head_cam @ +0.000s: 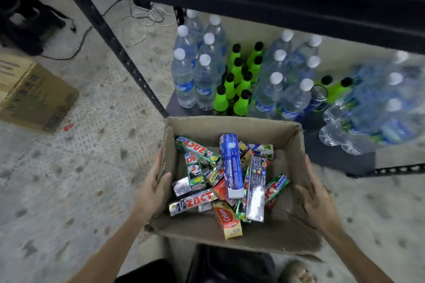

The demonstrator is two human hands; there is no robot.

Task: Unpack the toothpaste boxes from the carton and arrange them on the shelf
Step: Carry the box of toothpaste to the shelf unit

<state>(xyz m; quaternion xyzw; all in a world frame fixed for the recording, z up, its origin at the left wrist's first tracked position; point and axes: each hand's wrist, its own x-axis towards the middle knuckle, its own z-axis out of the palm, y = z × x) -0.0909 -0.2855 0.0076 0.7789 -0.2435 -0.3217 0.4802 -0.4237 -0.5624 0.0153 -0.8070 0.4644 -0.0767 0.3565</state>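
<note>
An open brown carton (232, 125) is held above the floor in front of a dark metal shelf unit (128, 57). Inside it lie several toothpaste boxes in a loose heap: a blue Safi box (231, 165), green and silver Zact boxes (197, 148), and a red and yellow Colgate box (227, 219). My left hand (154, 188) grips the carton's left wall, thumb inside. My right hand (316, 197) grips the right wall from outside.
On the lowest shelf stand several clear water bottles (195, 71) and green bottles with black caps (241, 76); a wrapped pack of bottles (372, 117) lies at the right. A closed cardboard box (34, 96) sits on the floor at left. Cables (138, 20) trail behind. A bare foot (296, 273) shows below.
</note>
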